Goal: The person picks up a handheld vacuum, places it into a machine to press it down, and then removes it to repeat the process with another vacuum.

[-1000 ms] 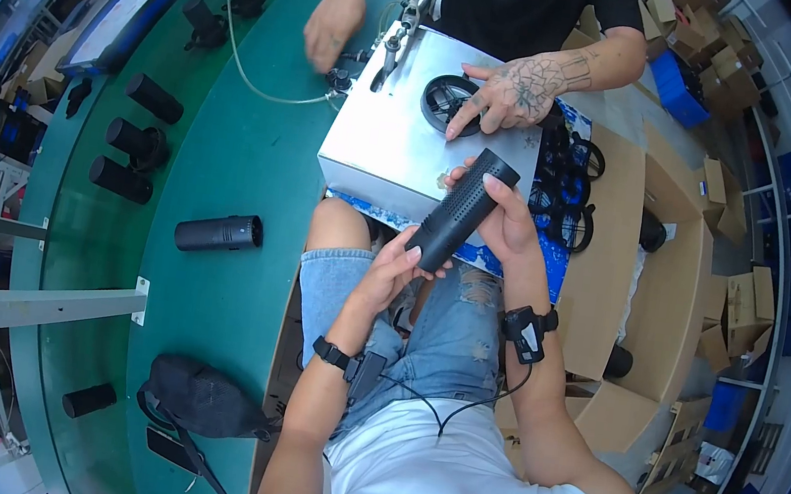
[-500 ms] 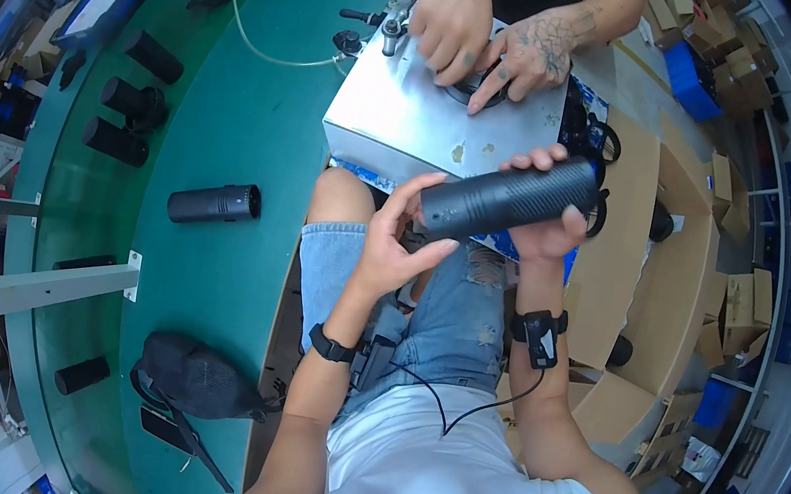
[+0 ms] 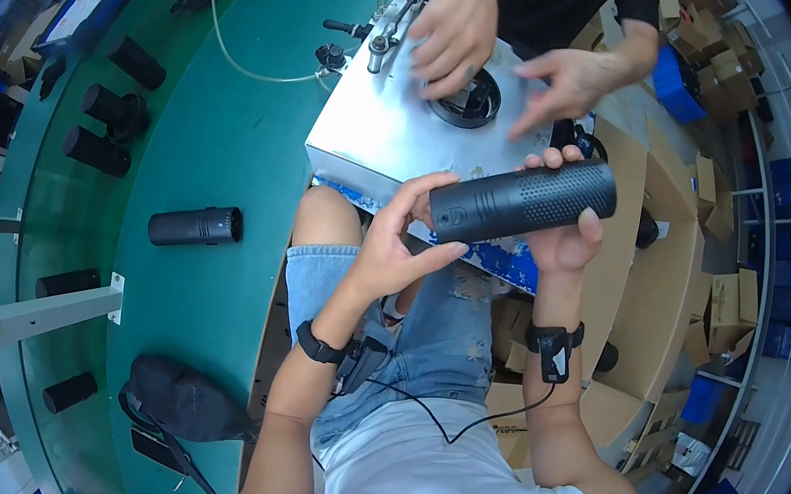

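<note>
Level across my lap area lies a black perforated cylindrical housing (image 3: 521, 202), its dotted end to the right and a small emblem near its left end. My left hand (image 3: 394, 245) grips the left end between thumb and fingers. Around the right half, my right hand (image 3: 564, 241) is closed, fingertips showing over the far side and thumb on the near side. Just beyond is a silver metal box (image 3: 361, 143) with a black ring (image 3: 470, 99) on its top. A co-worker's two hands (image 3: 455, 35) hover over it, blurred, on either side of the ring.
A similar black cylinder (image 3: 195, 227) lies on the green table (image 3: 206, 322) to the left. Several more stand or lie farther left. A black bag (image 3: 185, 401) is at the lower left. Open cardboard boxes (image 3: 654, 291) are on the right. A pale hose runs to the metal box.
The co-worker's hands have lifted off the black ring and moved apart. The housing in my hands has rolled slightly, bringing its emblem into sight. My view has shifted a little.
</note>
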The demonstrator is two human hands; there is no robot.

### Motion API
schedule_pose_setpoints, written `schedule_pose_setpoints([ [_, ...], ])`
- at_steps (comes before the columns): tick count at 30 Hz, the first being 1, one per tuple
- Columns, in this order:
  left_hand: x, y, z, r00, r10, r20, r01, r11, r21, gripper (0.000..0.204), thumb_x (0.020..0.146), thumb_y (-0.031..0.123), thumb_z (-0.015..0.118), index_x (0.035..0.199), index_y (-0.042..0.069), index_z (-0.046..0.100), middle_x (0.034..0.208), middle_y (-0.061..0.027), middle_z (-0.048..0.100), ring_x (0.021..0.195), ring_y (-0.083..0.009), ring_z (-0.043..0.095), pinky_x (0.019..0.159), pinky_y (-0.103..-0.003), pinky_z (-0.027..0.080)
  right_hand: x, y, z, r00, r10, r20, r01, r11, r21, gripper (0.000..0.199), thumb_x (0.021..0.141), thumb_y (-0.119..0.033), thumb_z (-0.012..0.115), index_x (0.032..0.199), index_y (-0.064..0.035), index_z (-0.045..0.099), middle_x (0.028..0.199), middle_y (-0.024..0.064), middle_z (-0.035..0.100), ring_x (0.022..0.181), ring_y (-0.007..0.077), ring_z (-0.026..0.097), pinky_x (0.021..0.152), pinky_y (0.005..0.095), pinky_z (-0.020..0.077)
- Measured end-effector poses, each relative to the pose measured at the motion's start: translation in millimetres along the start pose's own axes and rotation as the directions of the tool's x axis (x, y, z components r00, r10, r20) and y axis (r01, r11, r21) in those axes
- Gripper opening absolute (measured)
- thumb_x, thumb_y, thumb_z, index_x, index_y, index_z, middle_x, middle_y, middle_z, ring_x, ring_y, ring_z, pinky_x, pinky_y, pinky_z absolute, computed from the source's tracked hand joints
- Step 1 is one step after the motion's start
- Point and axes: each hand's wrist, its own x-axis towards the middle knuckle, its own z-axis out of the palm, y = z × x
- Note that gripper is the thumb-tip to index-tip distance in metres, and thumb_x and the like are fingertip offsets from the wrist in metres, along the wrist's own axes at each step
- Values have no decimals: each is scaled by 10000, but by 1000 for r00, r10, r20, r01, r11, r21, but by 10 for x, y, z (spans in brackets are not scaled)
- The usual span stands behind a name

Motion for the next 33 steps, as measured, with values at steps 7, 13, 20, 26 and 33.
schedule_pose_setpoints([
  [7, 334, 228, -28, 982, 166, 87, -168, 986, 17, 675, 768, 146, 768, 1356, 37, 457, 1138, -85, 594, 957, -159, 591, 858, -284, 453, 295, -350, 26, 947, -21, 320, 65, 990, -126, 697, 628, -220, 859, 1175, -183, 430, 1158, 24, 500, 1246, 274, 434, 1116, 491, 300],
  [13, 228, -203, 68, 928, -160, 337, 324, 794, -515, 587, 948, 338, 586, 1383, 9, 371, 1000, -137, 640, 839, -173, 632, 804, -299, 501, 585, -361, 167, 978, -58, 202, 121, 942, -314, 654, 706, -281, 785, 1196, -116, 386, 1032, 34, 465, 1106, 236, 492, 1085, 428, 329],
  [20, 56, -494, 102, 792, -289, 538, 501, 811, -301, 373, 1003, 232, 460, 1286, -11, 474, 997, -93, 644, 902, -148, 610, 848, -277, 478, 1494, 70, -148, 957, -265, 120, 271, 662, -699, 366, 790, -48, 684, 1122, -25, 532, 1052, 103, 611, 978, 186, 600, 909, 322, 468],
  [26, 112, -520, 109, 786, -284, 550, 496, 820, -285, 324, 980, 208, 542, 1230, 5, 508, 966, -75, 649, 903, -123, 600, 834, -271, 479, 1452, 504, -204, 918, -354, 177, 304, 342, -889, 374, 767, -72, 758, 1066, -37, 536, 961, 60, 641, 894, 128, 614, 845, 268, 474],
  [33, 41, -636, 48, 778, -305, 549, 525, 795, -302, 325, 965, 194, 571, 1215, -3, 506, 990, -78, 647, 919, -122, 610, 832, -264, 483, 1441, 776, -173, 859, -497, 125, 268, 226, -937, 357, 740, -63, 777, 1027, -38, 566, 940, 60, 651, 878, 137, 618, 833, 269, 483],
])
